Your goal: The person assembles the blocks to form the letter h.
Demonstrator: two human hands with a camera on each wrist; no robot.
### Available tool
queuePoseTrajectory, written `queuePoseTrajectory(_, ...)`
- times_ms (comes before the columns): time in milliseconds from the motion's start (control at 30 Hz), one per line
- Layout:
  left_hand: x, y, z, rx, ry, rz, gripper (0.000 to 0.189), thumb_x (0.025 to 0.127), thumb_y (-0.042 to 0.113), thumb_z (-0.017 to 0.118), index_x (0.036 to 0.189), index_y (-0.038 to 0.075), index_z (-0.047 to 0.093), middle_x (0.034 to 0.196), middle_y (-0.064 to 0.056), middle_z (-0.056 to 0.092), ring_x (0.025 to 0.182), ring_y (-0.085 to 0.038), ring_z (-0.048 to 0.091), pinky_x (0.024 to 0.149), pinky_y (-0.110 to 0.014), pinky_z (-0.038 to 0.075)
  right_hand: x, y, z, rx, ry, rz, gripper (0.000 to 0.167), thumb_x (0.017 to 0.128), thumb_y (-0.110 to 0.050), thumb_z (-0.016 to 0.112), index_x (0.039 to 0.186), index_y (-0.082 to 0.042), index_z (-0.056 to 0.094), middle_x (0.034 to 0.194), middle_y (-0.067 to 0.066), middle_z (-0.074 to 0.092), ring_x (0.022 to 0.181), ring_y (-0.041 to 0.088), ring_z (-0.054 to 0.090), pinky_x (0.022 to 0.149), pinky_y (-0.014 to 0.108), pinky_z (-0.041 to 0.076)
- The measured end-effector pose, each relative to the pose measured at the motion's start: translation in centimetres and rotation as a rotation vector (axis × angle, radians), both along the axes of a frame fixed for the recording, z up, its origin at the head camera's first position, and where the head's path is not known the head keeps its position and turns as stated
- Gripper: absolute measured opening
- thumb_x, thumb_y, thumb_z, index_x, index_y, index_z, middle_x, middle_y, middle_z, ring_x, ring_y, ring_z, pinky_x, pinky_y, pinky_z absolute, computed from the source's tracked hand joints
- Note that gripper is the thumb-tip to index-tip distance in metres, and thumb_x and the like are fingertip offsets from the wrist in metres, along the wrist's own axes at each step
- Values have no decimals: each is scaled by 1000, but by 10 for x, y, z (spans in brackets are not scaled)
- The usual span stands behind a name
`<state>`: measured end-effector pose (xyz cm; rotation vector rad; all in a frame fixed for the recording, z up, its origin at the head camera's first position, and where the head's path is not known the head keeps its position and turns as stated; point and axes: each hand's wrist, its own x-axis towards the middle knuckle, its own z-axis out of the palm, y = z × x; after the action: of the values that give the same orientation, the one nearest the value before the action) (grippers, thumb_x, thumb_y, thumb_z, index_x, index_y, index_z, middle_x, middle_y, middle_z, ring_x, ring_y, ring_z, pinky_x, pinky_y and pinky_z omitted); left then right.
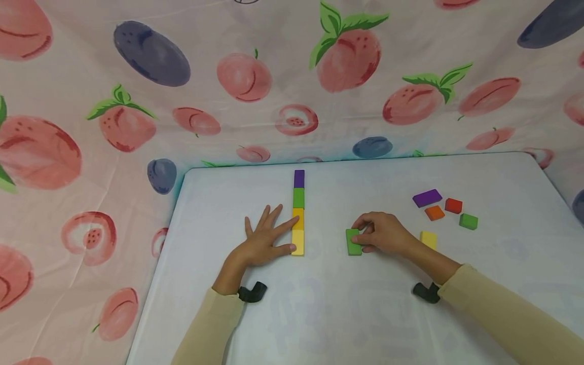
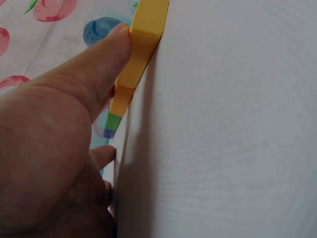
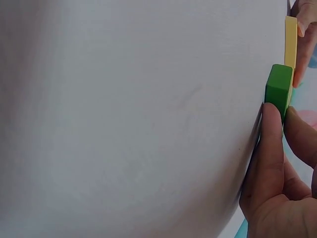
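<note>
Green block (image 1: 353, 247) in pinch of right hand (image 1: 381, 233), jutting out leftward; left hand (image 1: 261, 244) spread, touching block row (image 1: 298, 198).

place: cloth-screened nook, wider room type unclear
cloth (image 1: 292, 45): peach-printed, around back and sides
counter (image 1: 328, 309): plain white

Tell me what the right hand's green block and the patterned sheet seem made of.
Green block: probably painted wood, fairly matt, given its even colour and crisp edges; perhaps plastic. Patterned sheet: likely fabric, dull, judging by its soft creases.
</note>
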<state>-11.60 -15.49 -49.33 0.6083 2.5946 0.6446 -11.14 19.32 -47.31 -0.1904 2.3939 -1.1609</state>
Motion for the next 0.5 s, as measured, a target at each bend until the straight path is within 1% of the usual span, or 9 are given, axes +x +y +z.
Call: queuePoseTrajectory(500,0,0,0,-12,0,-3,73,96,62,59,159,45,28,174,0,-4,159,-32,-17,110,-76,-23,1,0,1,-19,-18,-8,30,89,-20,80,113,-5,70,88,7,68,71,18,68,66,26,60)
